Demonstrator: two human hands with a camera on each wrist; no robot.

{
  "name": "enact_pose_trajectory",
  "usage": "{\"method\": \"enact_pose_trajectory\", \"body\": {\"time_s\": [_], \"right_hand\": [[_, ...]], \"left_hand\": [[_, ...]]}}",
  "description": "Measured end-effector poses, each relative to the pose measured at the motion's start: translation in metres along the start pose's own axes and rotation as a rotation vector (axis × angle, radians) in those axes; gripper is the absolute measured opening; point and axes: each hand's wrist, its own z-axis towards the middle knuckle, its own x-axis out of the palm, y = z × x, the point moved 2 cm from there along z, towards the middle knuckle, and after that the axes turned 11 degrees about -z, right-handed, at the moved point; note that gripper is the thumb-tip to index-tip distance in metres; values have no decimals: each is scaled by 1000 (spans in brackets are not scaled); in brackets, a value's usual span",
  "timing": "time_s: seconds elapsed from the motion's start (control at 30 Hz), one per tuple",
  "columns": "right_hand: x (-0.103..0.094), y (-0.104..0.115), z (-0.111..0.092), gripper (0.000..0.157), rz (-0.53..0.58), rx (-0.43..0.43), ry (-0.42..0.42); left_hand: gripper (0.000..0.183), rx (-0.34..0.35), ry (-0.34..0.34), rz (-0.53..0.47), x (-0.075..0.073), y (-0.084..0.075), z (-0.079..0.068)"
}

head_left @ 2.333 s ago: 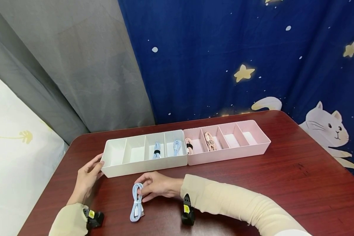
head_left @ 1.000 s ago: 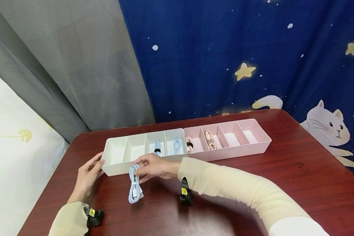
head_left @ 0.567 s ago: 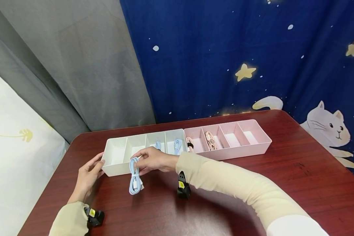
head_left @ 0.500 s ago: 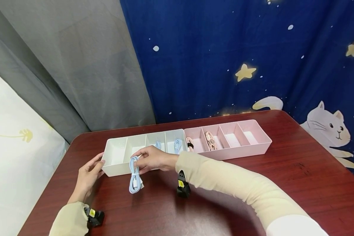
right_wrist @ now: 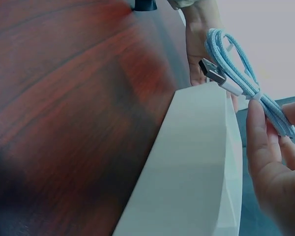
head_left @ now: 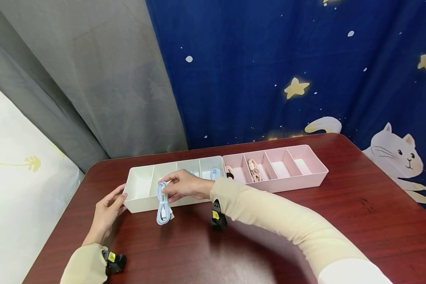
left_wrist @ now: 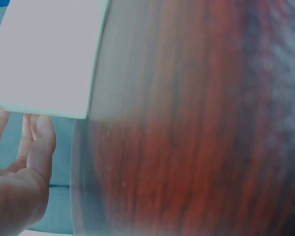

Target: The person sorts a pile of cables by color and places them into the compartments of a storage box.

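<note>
In the head view, my right hand point(head_left: 184, 184) pinches a coiled light-blue USB cable point(head_left: 164, 213) near its top, and the coil hangs down in front of the white divided box point(head_left: 147, 203). The right wrist view shows the cable's metal plug point(right_wrist: 211, 70) sticking out beside the band round its middle. My left hand point(head_left: 108, 207) rests its fingertips against the box's left end; the left wrist view has these fingers point(left_wrist: 41, 147) fairly straight at the wall. Inside the white box, two more blue cables point(head_left: 215, 172) lie in the right-hand compartments, partly hidden by my right hand and sleeve.
A pink divided box point(head_left: 291, 182) adjoins the white one on the right, with coiled pink cables point(head_left: 255, 171) in its two left compartments. Both boxes stand on a reddish-brown wooden table point(head_left: 355, 205). Grey and blue curtains point(head_left: 234, 71) hang behind the table.
My right hand has lifted the blue cable off the table and carried it away from me, up to the white box's front wall. My left hand has stayed at the box's left end.
</note>
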Motion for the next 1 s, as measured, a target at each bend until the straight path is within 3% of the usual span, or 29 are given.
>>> {"method": "enact_pose_trajectory", "body": {"time_s": [1.0], "right_hand": [[-23, 26, 26, 34, -72, -10, -80]], "left_hand": [[52, 0, 22, -31, 1, -2, 0]]}}
